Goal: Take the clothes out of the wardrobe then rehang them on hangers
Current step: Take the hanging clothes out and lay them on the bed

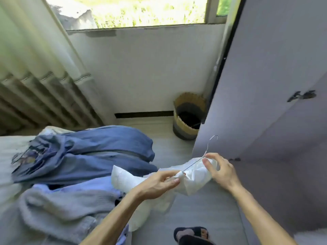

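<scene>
Left hand [159,184]: its thumb and fingers pinch the edge of the white top, right at the low end of the wire.
Right hand [221,172]: its thumb and fingers are curled and pinch the wire hanger just under the hook, with white cloth bunched there too.
Wire hanger [194,163]: thin and silver, tilted, with the hook pointing up toward the wardrobe door.
White top [194,181]: held up in the air between both hands, just past the right edge of the bed; part of it hangs down toward the floor [203,218].
Bed [10,151]: on the left, with a pile of clothes on it.
Blue jean clothes [99,147]: lying at the far end of the pile.
Grey fluffy sweater [62,206]: at the near end, close to the left arm.
Wardrobe door [265,85]: grey, on the right.
Basket [187,117]: on the floor by the wall, next to the door.
</scene>
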`<state>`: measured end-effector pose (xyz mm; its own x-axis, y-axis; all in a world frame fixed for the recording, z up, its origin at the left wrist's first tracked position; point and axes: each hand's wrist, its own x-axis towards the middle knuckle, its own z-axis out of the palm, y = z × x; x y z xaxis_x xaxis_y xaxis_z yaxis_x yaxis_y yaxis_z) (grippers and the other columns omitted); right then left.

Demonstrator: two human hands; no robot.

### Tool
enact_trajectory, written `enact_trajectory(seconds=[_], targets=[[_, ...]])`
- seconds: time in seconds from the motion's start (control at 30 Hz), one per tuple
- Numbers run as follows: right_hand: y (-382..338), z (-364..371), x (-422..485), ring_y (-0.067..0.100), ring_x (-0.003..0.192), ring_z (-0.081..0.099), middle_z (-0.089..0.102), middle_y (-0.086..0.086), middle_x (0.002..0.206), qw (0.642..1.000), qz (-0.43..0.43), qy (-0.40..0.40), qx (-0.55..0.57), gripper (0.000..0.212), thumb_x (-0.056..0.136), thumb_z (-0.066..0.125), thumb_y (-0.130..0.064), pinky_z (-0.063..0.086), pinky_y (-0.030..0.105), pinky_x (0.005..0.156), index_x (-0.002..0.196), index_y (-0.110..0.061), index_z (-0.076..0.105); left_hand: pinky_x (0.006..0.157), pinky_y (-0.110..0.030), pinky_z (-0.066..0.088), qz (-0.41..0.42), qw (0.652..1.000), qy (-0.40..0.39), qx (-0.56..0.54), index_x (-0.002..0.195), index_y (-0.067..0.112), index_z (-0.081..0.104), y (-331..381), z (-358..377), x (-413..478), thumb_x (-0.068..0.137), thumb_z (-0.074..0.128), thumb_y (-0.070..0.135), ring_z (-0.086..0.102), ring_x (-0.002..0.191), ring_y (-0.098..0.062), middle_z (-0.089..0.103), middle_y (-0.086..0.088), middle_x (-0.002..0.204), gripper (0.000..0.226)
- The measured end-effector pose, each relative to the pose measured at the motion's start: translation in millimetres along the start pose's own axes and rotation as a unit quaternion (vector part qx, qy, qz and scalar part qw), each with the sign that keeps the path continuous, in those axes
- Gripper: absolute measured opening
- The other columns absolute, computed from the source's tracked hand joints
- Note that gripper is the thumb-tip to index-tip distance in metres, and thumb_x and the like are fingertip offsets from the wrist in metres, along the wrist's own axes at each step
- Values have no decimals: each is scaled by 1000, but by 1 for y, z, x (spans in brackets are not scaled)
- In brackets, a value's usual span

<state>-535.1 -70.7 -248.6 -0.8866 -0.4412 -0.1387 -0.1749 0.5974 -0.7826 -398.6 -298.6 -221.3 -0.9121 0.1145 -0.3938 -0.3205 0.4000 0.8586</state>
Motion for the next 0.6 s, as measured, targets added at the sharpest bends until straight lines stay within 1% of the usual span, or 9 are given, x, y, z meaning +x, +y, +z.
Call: enact_trajectory(seconds=[0.03,0.13,0.23,0.3,0.37,0.43,0.47,0.53,0.6], targets=[[-14,17,-6,0,108,54,63,-32,104,999,-28,-26,-9,4,92,62,-50,38,23,88,95,-51,61,109,-40,42,-12,1000,18,-17,131,34,62,-12,-5,-30,104,48,41,56,122,-12,65,10,127,31],[-59,62,-26,-3,103,57,67,-25,100,990,-111,-86,-19,17,87,63,-57,43,20,82,95,-42,66,111,-36,41,-51,994,59,-81,133,39,61,-44,-14,-119,103,49,46,56,124,-10,64,13,130,33],[-110,112,-54,-2,90,62,67,-19,91,974,-181,-139,0,4,86,70,-45,44,16,74,84,-43,68,113,-33,40,-83,977,103,-165,136,36,59,-70,-16,-207,102,52,41,55,129,-10,62,12,135,35],[-143,147,-78,-3,85,62,65,-14,87,959,-221,-179,12,8,86,71,-40,43,10,69,79,-42,68,113,-30,39,-108,965,145,-191,138,34,58,-84,-10,-263,103,53,37,54,130,-9,61,12,137,35],[-171,179,-105,-1,81,62,64,-9,82,937,-259,-232,20,12,86,71,-40,42,7,66,75,-36,71,112,-26,38,-137,948,198,-208,138,32,58,-97,6,-318,103,55,34,54,127,-4,61,14,136,36],[-193,206,-133,8,73,61,63,-3,76,904,-299,-303,33,18,84,70,-43,41,12,64,72,-29,73,105,-25,39,-172,924,258,-224,135,30,60,-106,30,-367,101,59,28,57,114,-4,65,10,127,34],[-203,218,-148,11,69,60,62,-3,74,884,-321,-339,36,20,82,69,-45,41,15,63,70,-30,73,99,-25,41,-190,912,284,-227,131,27,63,-107,45,-390,99,62,24,55,104,-9,64,4,119,32],[-218,238,-181,11,65,59,61,-6,73,837,-370,-403,30,18,80,69,-48,39,14,60,66,-37,70,87,-21,40,-226,896,314,-217,117,21,67,-102,78,-428,94,68,17,49,93,-12,55,2,107,24],[-229,255,-216,8,66,60,62,-11,76,784,-412,-464,22,14,80,70,-50,38,10,59,67,-44,69,87,-13,41,-254,877,340,-224,100,24,66,-92,114,-455,90,71,18,53,93,0,56,1,115,13]])
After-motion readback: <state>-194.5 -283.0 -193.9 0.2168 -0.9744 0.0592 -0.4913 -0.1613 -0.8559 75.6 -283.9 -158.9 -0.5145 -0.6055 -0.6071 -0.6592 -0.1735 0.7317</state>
